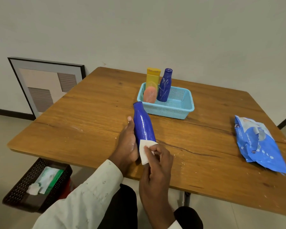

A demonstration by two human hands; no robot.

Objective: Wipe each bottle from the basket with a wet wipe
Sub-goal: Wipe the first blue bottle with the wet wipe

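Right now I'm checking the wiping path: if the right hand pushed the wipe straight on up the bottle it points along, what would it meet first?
The right hand presses the wet wipe against the held blue bottle; beyond the bottle's top, probably the light blue basket, though depth is unclear.

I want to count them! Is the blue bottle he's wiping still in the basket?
Out. The left hand holds the blue bottle tilted above the table, in front of the basket.

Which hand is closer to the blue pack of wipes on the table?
The right hand. It holds the white wipe near the table's middle, and the wipes pack lies off to its right. The left hand, gripping the blue bottle, is farther away.
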